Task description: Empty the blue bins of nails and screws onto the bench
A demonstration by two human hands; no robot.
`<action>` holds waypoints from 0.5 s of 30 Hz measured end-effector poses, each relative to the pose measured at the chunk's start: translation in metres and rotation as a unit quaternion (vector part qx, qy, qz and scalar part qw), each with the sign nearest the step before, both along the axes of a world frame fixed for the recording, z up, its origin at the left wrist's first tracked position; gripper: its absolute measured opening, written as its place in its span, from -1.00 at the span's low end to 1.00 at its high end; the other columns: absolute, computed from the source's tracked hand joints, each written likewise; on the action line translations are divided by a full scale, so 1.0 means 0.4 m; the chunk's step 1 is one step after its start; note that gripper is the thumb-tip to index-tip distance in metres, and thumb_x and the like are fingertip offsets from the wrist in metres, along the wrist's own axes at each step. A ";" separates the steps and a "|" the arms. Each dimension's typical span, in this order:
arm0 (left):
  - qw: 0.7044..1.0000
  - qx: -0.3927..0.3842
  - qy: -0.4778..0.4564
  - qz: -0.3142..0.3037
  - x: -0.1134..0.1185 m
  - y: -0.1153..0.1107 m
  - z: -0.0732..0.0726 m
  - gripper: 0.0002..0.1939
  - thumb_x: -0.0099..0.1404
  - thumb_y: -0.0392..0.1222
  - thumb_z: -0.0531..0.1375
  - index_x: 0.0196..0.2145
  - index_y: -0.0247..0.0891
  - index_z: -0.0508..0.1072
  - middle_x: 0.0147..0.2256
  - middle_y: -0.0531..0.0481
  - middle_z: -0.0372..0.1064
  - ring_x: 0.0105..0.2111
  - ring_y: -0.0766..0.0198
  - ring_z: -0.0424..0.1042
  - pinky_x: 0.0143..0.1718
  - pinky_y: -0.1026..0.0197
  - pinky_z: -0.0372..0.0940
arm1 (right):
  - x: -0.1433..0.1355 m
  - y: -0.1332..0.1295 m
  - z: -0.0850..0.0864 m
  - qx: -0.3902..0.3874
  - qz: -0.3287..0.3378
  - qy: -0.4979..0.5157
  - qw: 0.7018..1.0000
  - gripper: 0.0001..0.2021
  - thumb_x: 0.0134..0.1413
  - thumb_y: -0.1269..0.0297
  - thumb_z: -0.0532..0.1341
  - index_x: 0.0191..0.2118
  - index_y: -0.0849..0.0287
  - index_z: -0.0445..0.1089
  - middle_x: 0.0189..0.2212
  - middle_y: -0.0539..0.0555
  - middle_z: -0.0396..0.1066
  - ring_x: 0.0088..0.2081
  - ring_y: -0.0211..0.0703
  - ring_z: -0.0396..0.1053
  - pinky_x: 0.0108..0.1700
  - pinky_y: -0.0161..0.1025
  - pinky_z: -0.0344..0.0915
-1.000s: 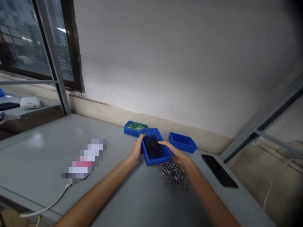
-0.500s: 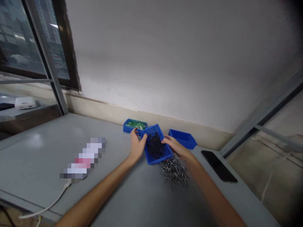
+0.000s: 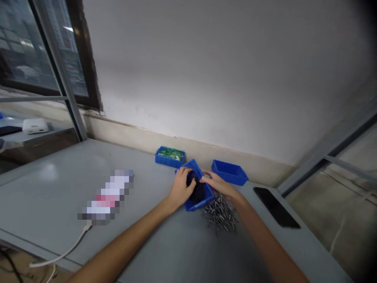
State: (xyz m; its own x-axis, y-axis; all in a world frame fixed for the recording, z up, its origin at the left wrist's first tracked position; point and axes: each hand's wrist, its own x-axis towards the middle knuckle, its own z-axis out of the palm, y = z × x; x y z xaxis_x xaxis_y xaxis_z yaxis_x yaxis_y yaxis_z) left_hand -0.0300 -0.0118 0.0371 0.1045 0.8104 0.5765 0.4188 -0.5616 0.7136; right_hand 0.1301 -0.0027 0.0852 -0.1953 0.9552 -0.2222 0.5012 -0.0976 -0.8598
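Observation:
A blue plastic bin (image 3: 207,197) is tilted toward me, with a heap of small dark pieces (image 3: 198,192) inside. My right hand (image 3: 219,184) grips its right side, thumb over the rim. Over the left wall reaches my left hand (image 3: 181,188), its thumb and fingers curved apart above the dark pieces; the fingertips are partly hidden and I see nothing held between them. On the table just below the bin, near my right wrist, lies a loose pile of thin metal pins or rivets (image 3: 221,215).
Behind, against the wall, stand a blue bin of green packets (image 3: 171,153) and another blue bin (image 3: 229,172). A black phone (image 3: 277,207) lies at the right edge. On the left is a blurred-out device (image 3: 107,194) with a white cable (image 3: 69,251).
My left hand has let go of the bin's left edge and moved in over the dark pieces. My right hand still holds the bin, which has shifted slightly.

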 end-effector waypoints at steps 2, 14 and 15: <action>1.000 -0.003 0.030 -0.008 0.004 -0.002 -0.008 -0.73 0.20 -0.28 0.07 -0.10 -0.24 0.31 -0.10 -0.16 0.29 -0.05 0.05 0.25 0.03 -0.03 0.14 | 0.003 0.000 -0.003 0.014 0.005 -0.021 1.000 -0.55 -0.03 0.18 0.17 0.02 0.15 0.28 -0.30 0.15 0.45 -0.44 -0.14 0.42 -0.58 -0.33 0.29; 0.984 -0.033 0.173 -0.009 0.015 -0.021 -0.034 -0.66 0.28 -0.16 0.04 -0.01 -0.29 0.26 0.00 -0.23 0.24 -0.04 -0.02 0.23 0.01 -0.09 0.16 | 0.010 0.005 -0.019 0.066 0.028 -0.095 0.993 -0.56 -0.08 0.21 0.20 -0.01 0.15 0.35 -0.33 0.11 0.50 -0.33 -0.03 0.46 -0.34 -0.17 0.37; 0.983 -0.034 0.181 -0.009 0.016 -0.025 -0.035 -0.65 0.29 -0.15 0.02 0.01 -0.31 0.25 0.01 -0.23 0.23 -0.02 -0.02 0.22 0.03 -0.10 0.14 | 0.010 0.005 -0.019 0.062 0.031 -0.106 0.992 -0.55 -0.07 0.20 0.20 0.01 0.15 0.33 -0.31 0.12 0.50 -0.32 -0.03 0.46 -0.31 -0.17 0.37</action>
